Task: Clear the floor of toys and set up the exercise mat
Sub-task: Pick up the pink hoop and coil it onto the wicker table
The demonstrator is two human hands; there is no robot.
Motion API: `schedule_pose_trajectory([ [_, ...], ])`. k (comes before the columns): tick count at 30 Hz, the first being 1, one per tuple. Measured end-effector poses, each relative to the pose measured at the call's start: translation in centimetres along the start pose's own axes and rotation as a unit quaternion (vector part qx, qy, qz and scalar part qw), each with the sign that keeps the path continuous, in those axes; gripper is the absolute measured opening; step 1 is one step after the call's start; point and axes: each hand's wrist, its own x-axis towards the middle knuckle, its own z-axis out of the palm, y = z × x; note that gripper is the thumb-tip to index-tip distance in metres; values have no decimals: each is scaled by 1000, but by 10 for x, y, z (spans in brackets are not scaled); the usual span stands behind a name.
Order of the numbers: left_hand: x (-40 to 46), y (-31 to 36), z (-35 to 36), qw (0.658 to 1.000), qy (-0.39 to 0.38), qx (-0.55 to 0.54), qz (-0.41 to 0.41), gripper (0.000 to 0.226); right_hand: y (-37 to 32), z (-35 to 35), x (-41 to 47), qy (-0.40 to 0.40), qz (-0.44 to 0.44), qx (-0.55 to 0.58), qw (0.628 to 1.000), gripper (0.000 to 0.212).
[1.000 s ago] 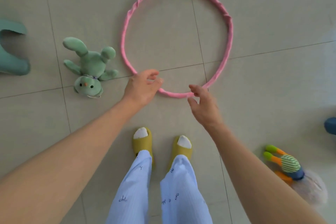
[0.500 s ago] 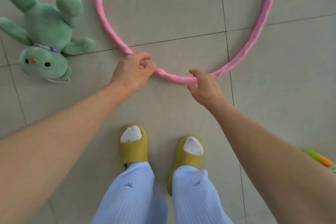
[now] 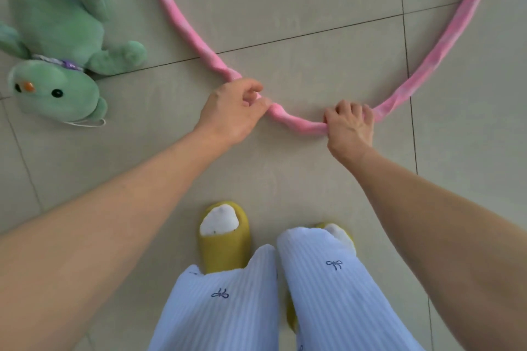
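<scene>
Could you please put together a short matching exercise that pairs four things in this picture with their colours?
Things:
1. hoop
2. plush toy
3. slippers
4. trousers

Colours:
A. pale blue
B. green
C. mustard yellow
D. pink

Right pairs: 1-D, 2-B, 3-C, 4-A.
</scene>
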Motion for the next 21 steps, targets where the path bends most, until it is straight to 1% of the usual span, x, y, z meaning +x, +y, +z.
schedule_pose_trajectory([
  [2, -4, 5, -1, 1000, 0, 3, 1, 34, 4, -4, -8, -19, -6, -7, 1000, 33],
  [4, -10, 10, -3, 1000, -2, 6, -1, 34, 7, -11, -21, -30, -11, 17, 999, 28],
  [8, -35, 33, -16, 1000, -9, 19, 10, 35, 12, -48, -55, 14, -30, 76, 997, 18],
  [11, -67, 66, -33, 999, -16, 34, 27, 36, 11, -97, -85, 27, -32, 103, 994, 15],
  [17, -134, 142, -84, 995, 16, 47, 85, 38, 10, -213, -154, 74, -40, 146, 986, 11],
  [21, -178, 193, -122, 987, 32, 81, 133, 39, 20, -288, -202, 92, -35, 180, 979, 10],
])
